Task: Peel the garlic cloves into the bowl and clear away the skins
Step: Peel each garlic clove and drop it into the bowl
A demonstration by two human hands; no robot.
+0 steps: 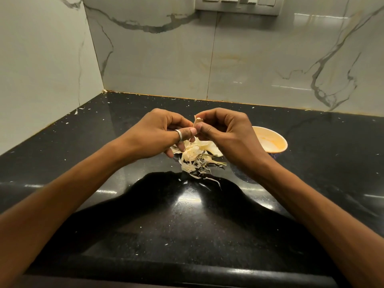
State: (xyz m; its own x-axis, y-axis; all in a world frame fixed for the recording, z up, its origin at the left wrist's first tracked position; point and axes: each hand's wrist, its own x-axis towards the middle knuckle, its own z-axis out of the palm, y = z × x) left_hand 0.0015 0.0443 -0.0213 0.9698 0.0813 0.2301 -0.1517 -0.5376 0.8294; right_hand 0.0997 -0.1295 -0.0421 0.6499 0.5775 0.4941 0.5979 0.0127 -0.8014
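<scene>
A garlic clove [197, 121] with pale skin is held above the black counter between both hands. My right hand [224, 132] pinches it between thumb and fingers. My left hand [164, 133], with a ring on the thumb, meets it from the left, fingertips touching the clove's lower end. Under the hands lies a heap of papery garlic skins [195, 159]. An orange bowl [272, 142] stands just right of my right hand, its left side hidden by the hand; what it holds cannot be seen.
The black stone counter [187, 221] runs to a marble wall at the back and at the left, meeting in a corner [104, 90]. Small skin flecks are scattered over the counter. A switch plate [239, 5] sits high on the back wall.
</scene>
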